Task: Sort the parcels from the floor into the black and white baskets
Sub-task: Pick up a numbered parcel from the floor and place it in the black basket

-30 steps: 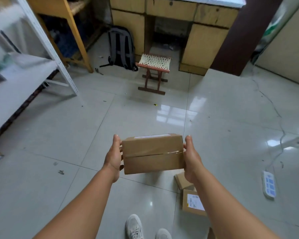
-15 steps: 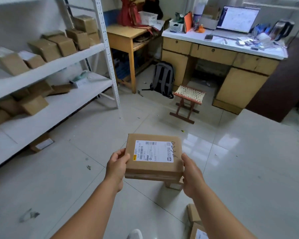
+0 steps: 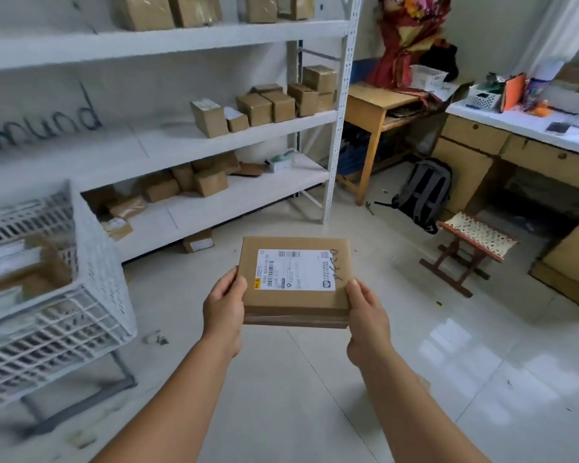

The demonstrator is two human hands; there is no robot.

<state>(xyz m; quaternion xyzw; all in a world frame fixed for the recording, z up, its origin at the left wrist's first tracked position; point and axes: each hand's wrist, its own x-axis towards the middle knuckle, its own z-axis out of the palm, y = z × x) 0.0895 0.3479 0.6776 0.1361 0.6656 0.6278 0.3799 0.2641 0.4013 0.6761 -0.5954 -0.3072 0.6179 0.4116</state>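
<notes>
Flat brown cardboard parcel [image 3: 295,305], held level in the air above the tiled floor, white shipping label with barcodes facing up, handwritten digits beside the label, clear tape along the near edge. Gripped at the two near corners, by the left hand [image 3: 224,307] and the right hand [image 3: 368,314], thumbs on top. White lattice basket [image 3: 91,295] at the left, raised on a stand, already containing several parcels, somewhat blurred.

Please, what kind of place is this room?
Probably a small parcel storeroom or courier pick-up point: white metal shelves loaded with brown cardboard boxes, a white plastic lattice basket holding parcels, and a wooden desk to the right.
</notes>
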